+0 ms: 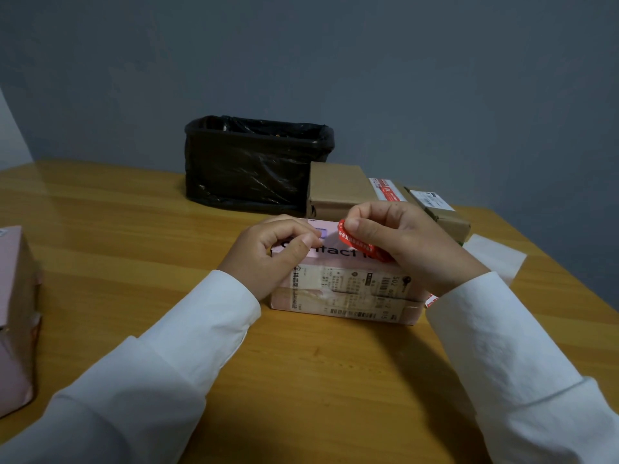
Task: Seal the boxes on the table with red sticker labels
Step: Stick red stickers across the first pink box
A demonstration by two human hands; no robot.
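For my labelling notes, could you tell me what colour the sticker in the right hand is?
Red with white print, on the sticker in the head view.

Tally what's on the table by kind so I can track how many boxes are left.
Pink boxes: 2, one under the hands, one at the left edge
Brown cardboard boxes: 3
Red sticker labels in hand: 1
Black-lined bins: 1
White backing sheets: 1
Total: 8

Dim, soft lighting; faint shadows, slight blur, wide-angle bending at edges
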